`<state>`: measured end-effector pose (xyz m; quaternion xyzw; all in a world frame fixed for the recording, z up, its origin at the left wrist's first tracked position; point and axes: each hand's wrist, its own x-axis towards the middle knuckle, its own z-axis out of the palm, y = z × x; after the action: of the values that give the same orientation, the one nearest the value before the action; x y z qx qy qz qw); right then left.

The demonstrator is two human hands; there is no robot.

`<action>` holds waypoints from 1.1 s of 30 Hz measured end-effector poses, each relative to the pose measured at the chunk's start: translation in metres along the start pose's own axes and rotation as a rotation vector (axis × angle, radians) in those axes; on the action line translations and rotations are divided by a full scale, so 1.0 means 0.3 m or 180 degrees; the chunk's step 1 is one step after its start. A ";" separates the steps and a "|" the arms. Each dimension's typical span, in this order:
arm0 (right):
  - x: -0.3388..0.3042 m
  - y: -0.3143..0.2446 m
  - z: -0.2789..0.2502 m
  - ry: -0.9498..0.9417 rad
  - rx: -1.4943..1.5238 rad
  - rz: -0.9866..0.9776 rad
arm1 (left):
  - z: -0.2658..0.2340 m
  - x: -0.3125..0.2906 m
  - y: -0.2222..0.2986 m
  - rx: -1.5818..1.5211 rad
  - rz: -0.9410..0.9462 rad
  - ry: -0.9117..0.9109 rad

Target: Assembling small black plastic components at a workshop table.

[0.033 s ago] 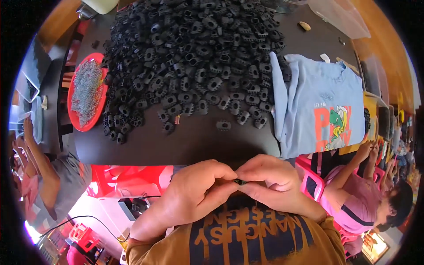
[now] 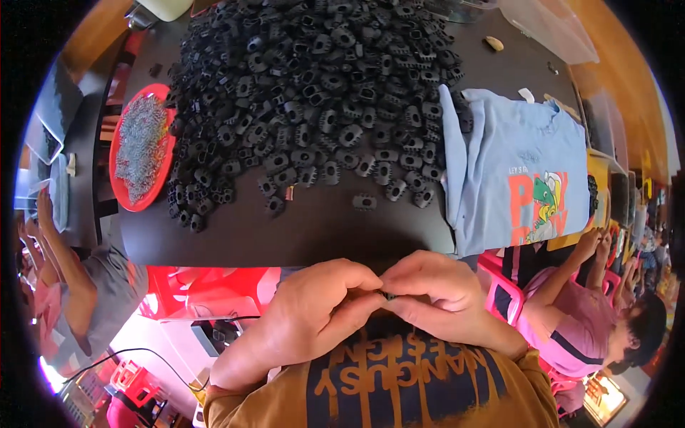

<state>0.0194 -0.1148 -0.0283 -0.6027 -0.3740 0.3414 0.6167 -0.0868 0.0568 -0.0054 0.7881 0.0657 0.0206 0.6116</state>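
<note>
My left hand (image 2: 307, 321) and my right hand (image 2: 435, 296) meet fingertip to fingertip close to my chest, just below the near edge of the dark table (image 2: 300, 239). Between them they pinch a small black part (image 2: 387, 294), mostly hidden by the fingers. A big heap of black ribbed plastic parts (image 2: 321, 93) covers the table's middle and far side. One loose black part (image 2: 364, 202) lies apart from the heap, nearest my hands.
A red tray (image 2: 121, 189) of small metal pieces sits at the table's left. A light blue T-shirt (image 2: 514, 171) with a cartoon print lies on the right. A clear plastic box (image 2: 549, 28) stands far right. People sit at left (image 2: 71, 292) and right (image 2: 571, 321).
</note>
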 end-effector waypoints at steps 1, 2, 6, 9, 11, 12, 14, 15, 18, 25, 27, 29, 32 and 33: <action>0.005 -0.002 0.010 -0.0009 -0.0017 0.0007 | -0.009 -0.007 0.001 -0.0016 0.0007 0.0009; 0.010 -0.004 0.019 -0.0095 -0.0154 -0.0027 | -0.018 -0.013 0.001 0.0008 -0.0076 -0.0038; 0.009 0.016 0.043 -0.0122 -0.0184 -0.0008 | -0.008 -0.028 -0.035 0.0563 0.0472 0.0052; 0.008 0.017 0.054 -0.0069 -0.0071 0.0065 | 0.016 -0.052 -0.053 0.0515 0.0417 0.0266; 0.008 0.014 0.057 -0.0066 -0.0055 0.0138 | 0.022 -0.055 -0.067 0.0444 0.0391 0.0424; 0.008 0.014 0.056 -0.0053 -0.0074 0.0148 | 0.020 -0.055 -0.076 0.0446 0.0511 0.0461; 0.011 0.013 0.053 -0.0031 -0.0091 0.0154 | 0.019 -0.055 -0.087 0.0451 0.0634 0.0491; 0.012 0.011 0.052 -0.0056 -0.0074 0.0166 | 0.020 -0.056 -0.089 0.0429 0.0764 0.0563; 0.011 0.018 0.047 0.0000 -0.0029 0.0055 | 0.004 -0.050 -0.094 0.0586 0.1025 0.0705; 0.009 0.016 0.026 0.0435 -0.0120 0.0056 | -0.079 0.001 -0.110 0.2396 0.0775 0.1805; 0.016 0.021 0.017 0.0570 -0.0290 -0.0185 | -0.082 0.003 -0.128 0.2781 0.0389 0.1687; 0.029 0.026 0.002 0.0489 -0.0415 -0.0314 | -0.076 -0.009 -0.135 0.2922 0.0211 0.1551; 0.031 0.038 0.000 0.0403 -0.0435 -0.0319 | -0.066 -0.038 -0.150 0.2856 0.0376 0.1489; 0.032 0.039 0.004 0.0540 -0.0386 -0.0222 | -0.069 -0.041 -0.157 0.2682 0.0445 0.1514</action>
<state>0.0235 -0.1053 -0.0397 -0.6523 -0.3612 0.2442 0.6200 -0.1049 0.0865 -0.0450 0.9431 0.1532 0.2127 0.2047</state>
